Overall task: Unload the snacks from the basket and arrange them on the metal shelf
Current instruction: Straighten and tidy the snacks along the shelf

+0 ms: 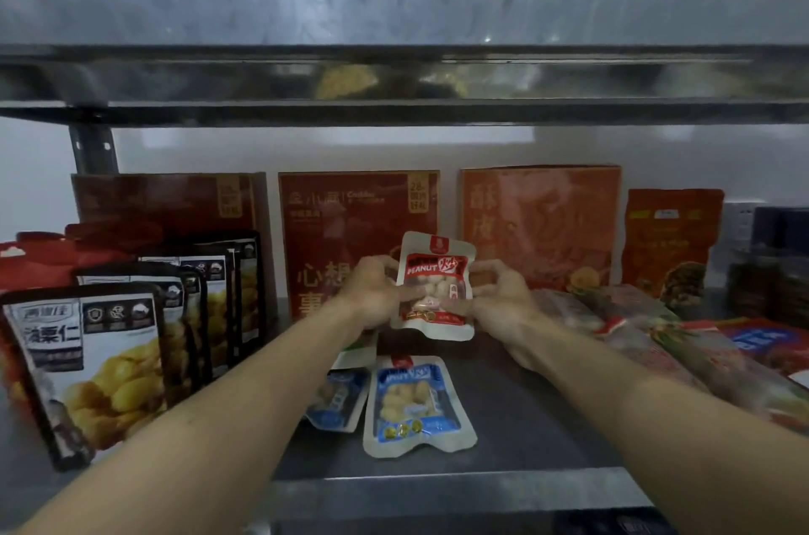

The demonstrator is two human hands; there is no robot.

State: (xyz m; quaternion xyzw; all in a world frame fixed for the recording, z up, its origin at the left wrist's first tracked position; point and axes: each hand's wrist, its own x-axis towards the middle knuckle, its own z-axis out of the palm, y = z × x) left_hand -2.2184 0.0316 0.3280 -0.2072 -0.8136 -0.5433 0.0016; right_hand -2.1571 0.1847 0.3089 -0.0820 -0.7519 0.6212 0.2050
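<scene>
Dim, soft-blurred, wide-angle bowing at edges.

Worn on the head, facing forward and slightly down into the metal shelf [525, 412] from close by, near enough for both forearms [219, 420] to reach in from the bottom edge. Takes in its full width, with the upper deck's front edge [394, 13] crossing the top. Centres the left hand [372, 293] and right hand [503, 302] gripping the red peanut packet [437, 272].
</scene>
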